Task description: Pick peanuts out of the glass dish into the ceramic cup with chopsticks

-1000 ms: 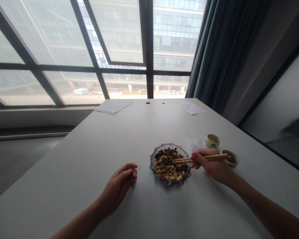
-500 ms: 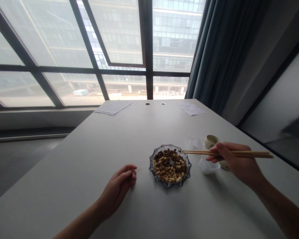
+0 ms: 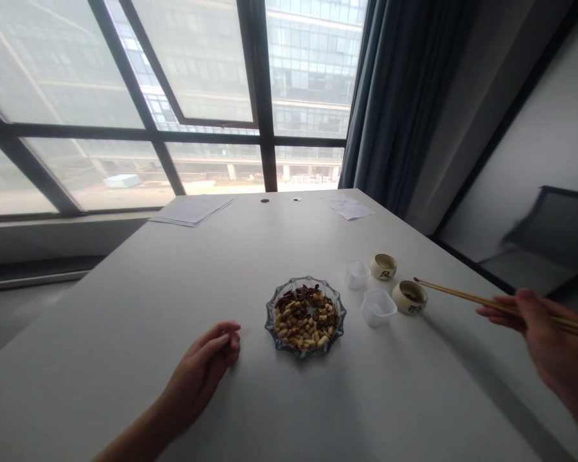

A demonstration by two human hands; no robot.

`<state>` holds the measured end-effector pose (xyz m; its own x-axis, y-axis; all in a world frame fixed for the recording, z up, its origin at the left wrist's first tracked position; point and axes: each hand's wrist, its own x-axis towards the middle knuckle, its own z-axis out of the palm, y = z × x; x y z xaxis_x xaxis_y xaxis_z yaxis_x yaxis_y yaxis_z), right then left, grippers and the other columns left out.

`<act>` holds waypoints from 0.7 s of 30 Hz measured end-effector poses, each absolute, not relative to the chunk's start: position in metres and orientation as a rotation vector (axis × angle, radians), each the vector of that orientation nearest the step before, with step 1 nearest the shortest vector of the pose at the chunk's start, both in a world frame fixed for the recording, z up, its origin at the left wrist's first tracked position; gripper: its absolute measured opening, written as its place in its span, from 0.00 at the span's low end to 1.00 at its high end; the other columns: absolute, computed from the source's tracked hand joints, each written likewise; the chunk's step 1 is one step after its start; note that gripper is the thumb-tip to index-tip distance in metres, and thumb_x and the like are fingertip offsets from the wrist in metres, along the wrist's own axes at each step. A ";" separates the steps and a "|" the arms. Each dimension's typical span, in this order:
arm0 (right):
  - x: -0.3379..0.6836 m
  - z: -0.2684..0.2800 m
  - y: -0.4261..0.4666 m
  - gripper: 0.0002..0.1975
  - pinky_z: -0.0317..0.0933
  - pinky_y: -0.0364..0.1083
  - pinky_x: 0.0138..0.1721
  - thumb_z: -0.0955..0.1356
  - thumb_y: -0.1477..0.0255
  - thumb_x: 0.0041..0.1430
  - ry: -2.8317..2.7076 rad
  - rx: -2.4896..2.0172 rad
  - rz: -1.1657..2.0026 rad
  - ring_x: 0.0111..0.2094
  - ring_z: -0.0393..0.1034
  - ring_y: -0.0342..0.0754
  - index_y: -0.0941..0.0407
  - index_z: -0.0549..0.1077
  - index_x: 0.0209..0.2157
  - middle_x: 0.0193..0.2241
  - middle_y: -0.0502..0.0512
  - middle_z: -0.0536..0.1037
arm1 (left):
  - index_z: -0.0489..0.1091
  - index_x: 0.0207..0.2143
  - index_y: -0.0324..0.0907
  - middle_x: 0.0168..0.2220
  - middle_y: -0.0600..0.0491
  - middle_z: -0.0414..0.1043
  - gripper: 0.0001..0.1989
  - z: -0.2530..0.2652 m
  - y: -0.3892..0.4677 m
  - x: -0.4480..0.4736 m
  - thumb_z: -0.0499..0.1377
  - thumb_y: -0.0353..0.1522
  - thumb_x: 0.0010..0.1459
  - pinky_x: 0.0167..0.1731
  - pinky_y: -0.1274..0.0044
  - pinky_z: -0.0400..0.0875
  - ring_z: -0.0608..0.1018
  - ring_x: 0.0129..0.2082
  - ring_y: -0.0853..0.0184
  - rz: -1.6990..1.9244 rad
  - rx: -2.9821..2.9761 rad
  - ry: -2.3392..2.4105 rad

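Note:
My right hand grips a pair of wooden chopsticks, pointing left. A small dark piece, seemingly a seed, is at their tips, just above the nearer cream cup; dark bits lie inside that cup. Left of the cups, a scalloped glass bowl holds unshelled peanuts and dark seeds. Beside the bowl, my left hand rests on its side on the table, fingers loosely curled together, with nothing visible in them.
Two clear plastic cups stand between the bowl and the cream cups; a second cream cup is behind. On the white table's far end lie paper sheets and more paper. A dark chair stands right.
My right hand has carried the chopsticks from the bowl's edge rightward to the nearer cream cup. The view has turned slightly right. My left hand stays by the bowl.

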<state>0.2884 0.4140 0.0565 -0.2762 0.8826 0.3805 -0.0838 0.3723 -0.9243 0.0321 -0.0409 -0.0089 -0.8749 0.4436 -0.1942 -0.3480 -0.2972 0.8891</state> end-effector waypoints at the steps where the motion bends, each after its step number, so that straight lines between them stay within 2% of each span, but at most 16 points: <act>1: 0.288 0.049 0.413 0.16 0.78 0.42 0.29 0.75 0.58 0.55 -1.580 -0.759 1.164 0.22 0.80 0.52 0.58 0.80 0.30 0.24 0.59 0.81 | 0.79 0.38 0.41 0.27 0.52 0.71 0.09 -0.009 -0.041 0.032 0.68 0.33 0.54 0.30 0.80 0.68 0.69 0.29 0.67 2.194 0.118 1.474; 6: 0.290 0.034 0.412 0.16 0.78 0.40 0.29 0.76 0.57 0.53 -1.614 -0.809 1.219 0.22 0.80 0.52 0.57 0.80 0.30 0.25 0.58 0.82 | 0.79 0.37 0.41 0.27 0.52 0.71 0.08 -0.008 -0.040 0.033 0.68 0.32 0.53 0.31 0.80 0.68 0.70 0.30 0.67 2.199 0.112 1.480; 14: 0.291 0.041 0.419 0.19 0.77 0.40 0.27 0.77 0.56 0.51 -1.696 -0.873 1.180 0.23 0.81 0.54 0.59 0.80 0.32 0.25 0.64 0.82 | 0.79 0.37 0.41 0.27 0.52 0.71 0.09 -0.005 -0.039 0.033 0.69 0.33 0.51 0.29 0.80 0.68 0.70 0.29 0.67 2.199 0.097 1.509; 21: 0.290 0.042 0.402 0.12 0.77 0.40 0.29 0.74 0.60 0.57 -1.604 -0.822 1.110 0.22 0.79 0.49 0.56 0.79 0.30 0.25 0.56 0.81 | 0.79 0.37 0.41 0.27 0.52 0.71 0.09 -0.008 -0.039 0.033 0.69 0.33 0.52 0.30 0.80 0.69 0.70 0.29 0.68 2.197 0.096 1.487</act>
